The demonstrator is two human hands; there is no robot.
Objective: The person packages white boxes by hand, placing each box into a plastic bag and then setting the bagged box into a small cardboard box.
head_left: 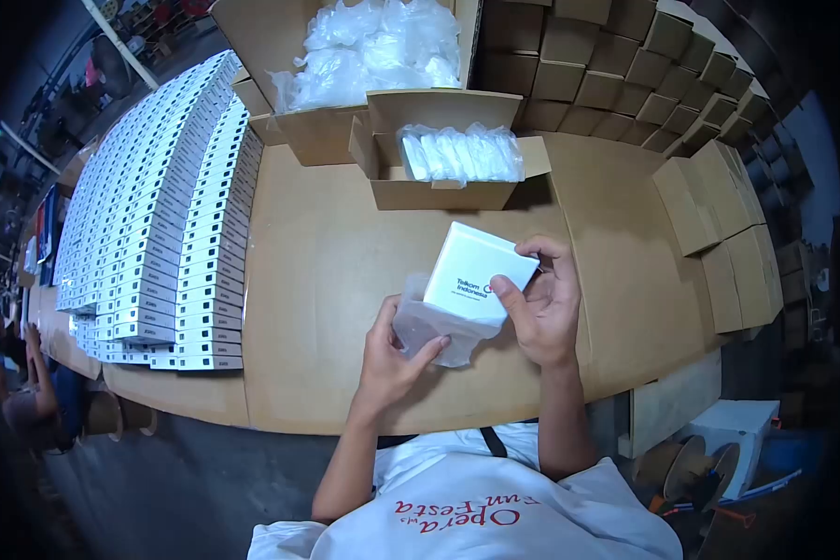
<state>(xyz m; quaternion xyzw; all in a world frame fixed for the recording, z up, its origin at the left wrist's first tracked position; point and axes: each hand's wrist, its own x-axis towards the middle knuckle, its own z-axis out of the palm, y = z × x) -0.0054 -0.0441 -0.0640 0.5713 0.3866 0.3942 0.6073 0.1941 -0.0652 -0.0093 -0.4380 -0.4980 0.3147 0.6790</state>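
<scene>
A white box (471, 266) printed "Telkom Indonesia" is partly inside a translucent plastic bag (450, 336), its lower end covered by the plastic. My left hand (392, 359) is closed on the bag, thumb on the front and fingers behind it. My right hand (543, 303) grips the right edge of the white box, thumb across its printed face. Beyond my hands stands an open cardboard carton (443, 194) holding a row of plastic-wrapped white packs (462, 156).
Tall stacks of white boxes (159, 215) fill the left side. Behind is a larger carton (322, 140) with plastic bags (383, 51). Brown cartons (616, 65) are piled at the back right, others (719, 205) at the table's right edge. A person (42, 392) is at far left.
</scene>
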